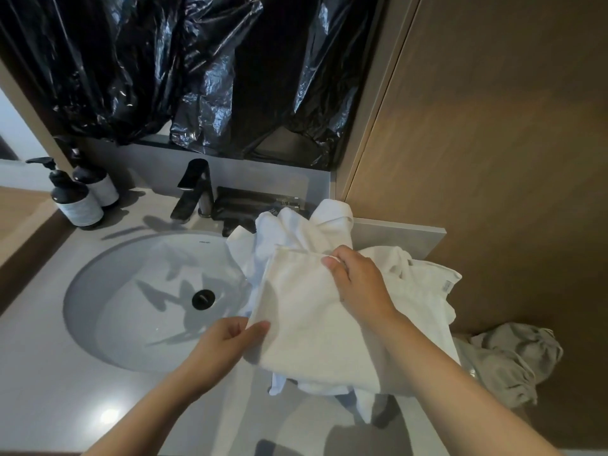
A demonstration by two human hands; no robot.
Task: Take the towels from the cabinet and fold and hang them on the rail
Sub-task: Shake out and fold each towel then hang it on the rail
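A white towel [306,317] lies partly folded on the counter to the right of the sink, on top of a heap of other white towels [296,228]. My left hand [227,343] pinches its near left corner between thumb and fingers. My right hand [358,281] grips the far edge of the same towel, fingers curled over the hem. More white towel cloth [427,284] spreads to the right under my right forearm. No rail or cabinet opening shows in this view.
A round white sink [131,291] with a black drain fills the left of the grey counter [65,390]. A black faucet [194,189] and two dark pump bottles [79,199] stand behind it. Black plastic [197,67] covers the mirror. A brown wall panel [493,143] stands right, grey cloth [513,360] below it.
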